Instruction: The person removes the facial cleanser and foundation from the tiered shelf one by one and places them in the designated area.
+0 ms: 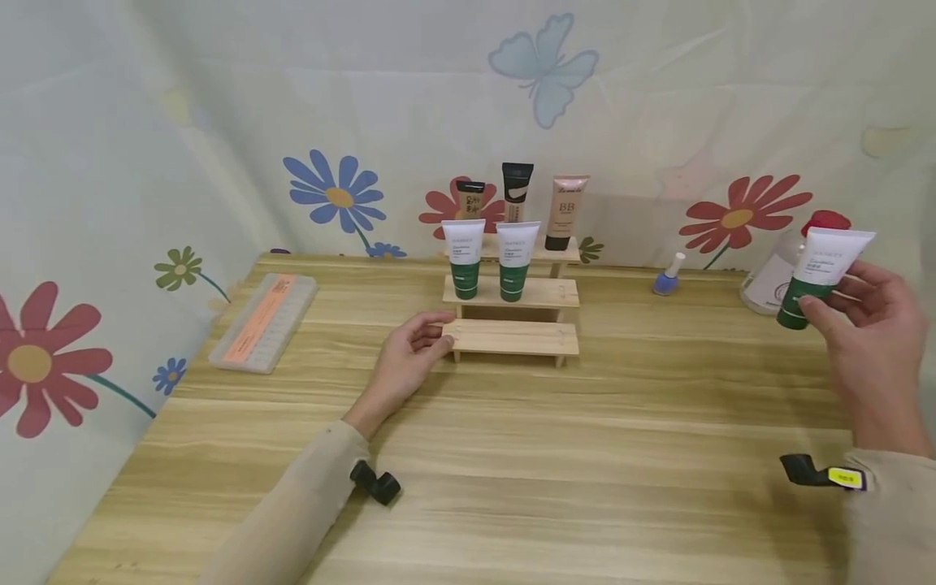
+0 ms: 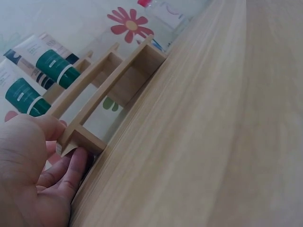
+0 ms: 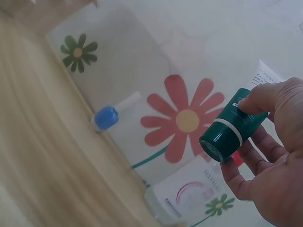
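Observation:
My right hand [image 1: 881,329] grips a white and green squeeze tube [image 1: 815,280] in the air at the right, its green cap downward. The right wrist view shows the thumb pressed on the green part of the tube [image 3: 232,125]. With thumb above and fingers below, my left hand [image 1: 405,357] pinches the left end of the lowest step of a wooden stepped stand [image 1: 512,337]. Two matching white and green tubes, a left tube [image 1: 465,260] and a right tube [image 1: 516,262], stand upright on the middle step.
On the top step are a gold and black tube [image 1: 470,199], a black tube [image 1: 517,191] and a pink BB cream tube [image 1: 566,213]. A blue nail polish bottle [image 1: 667,278] and a red-capped clear bottle [image 1: 768,280] stand right. A clear plastic case [image 1: 266,325] lies left.

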The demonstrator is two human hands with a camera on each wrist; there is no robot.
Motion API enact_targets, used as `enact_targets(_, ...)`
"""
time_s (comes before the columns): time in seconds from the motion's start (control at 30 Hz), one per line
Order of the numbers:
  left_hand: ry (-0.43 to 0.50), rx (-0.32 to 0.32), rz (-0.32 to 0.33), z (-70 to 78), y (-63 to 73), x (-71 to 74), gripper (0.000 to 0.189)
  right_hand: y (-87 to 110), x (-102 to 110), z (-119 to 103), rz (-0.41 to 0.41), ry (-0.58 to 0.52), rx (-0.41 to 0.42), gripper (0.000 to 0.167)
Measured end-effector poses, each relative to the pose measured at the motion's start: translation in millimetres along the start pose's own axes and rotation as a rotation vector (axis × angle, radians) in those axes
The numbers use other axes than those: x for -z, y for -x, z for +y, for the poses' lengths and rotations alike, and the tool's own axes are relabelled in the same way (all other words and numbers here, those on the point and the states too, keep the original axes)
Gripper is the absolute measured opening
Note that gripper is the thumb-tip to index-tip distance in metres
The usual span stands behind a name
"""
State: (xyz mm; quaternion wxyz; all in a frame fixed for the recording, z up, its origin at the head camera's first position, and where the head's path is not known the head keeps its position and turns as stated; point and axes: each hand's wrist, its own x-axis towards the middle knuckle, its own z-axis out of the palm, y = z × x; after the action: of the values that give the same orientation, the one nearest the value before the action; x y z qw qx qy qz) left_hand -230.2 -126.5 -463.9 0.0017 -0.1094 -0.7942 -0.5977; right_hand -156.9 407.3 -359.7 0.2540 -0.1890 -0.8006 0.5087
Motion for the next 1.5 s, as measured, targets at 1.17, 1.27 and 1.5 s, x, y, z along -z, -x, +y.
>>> enact_targets(1.17,0.013,0.001,-0.005,0.1,-0.6,0.4,0.034,-1.3,-5.6,106.6,-0.177,0.077,0.072,0.048)
enact_targets(1.27,0.015,0.007,-0.001,0.7,-0.5,0.6,0.033,-1.0,-6.9,105.9,-0.168,0.072,0.084,0.047)
enact_targets(1.5,-0.001,0.024,-0.004,-0.3,-0.2,0.0,0.032,0.7,-6.9,105.7,-0.124,0.018,0.044,0.033)
